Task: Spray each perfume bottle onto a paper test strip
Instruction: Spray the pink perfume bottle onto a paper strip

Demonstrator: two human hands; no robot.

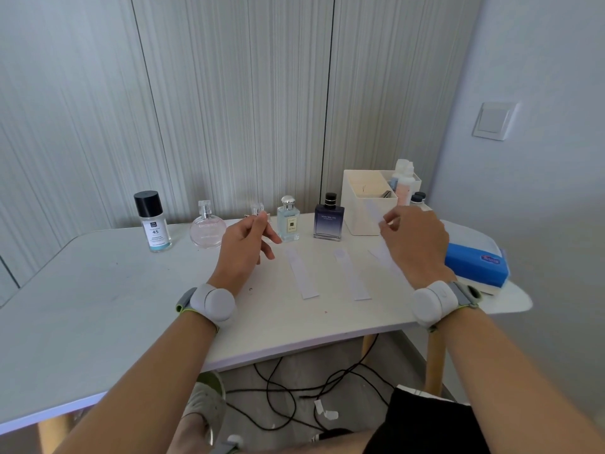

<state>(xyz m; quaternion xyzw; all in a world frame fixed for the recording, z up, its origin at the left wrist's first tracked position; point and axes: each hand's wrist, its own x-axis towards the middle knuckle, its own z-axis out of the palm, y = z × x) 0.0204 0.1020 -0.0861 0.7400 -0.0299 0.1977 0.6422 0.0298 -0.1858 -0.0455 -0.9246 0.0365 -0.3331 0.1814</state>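
We see 5 bottles lined up along the table (98,290). Our left hand (244,249) pinches a small clear bottle (258,213); our right hand (414,240) lifts a paper strip (373,209).

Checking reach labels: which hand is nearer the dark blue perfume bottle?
Left. The left hand is just left of the dark blue perfume bottle; the right hand is farther off on its right.

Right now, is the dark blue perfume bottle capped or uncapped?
Capped: the dark blue perfume bottle stands upright on the table with its black cap on.
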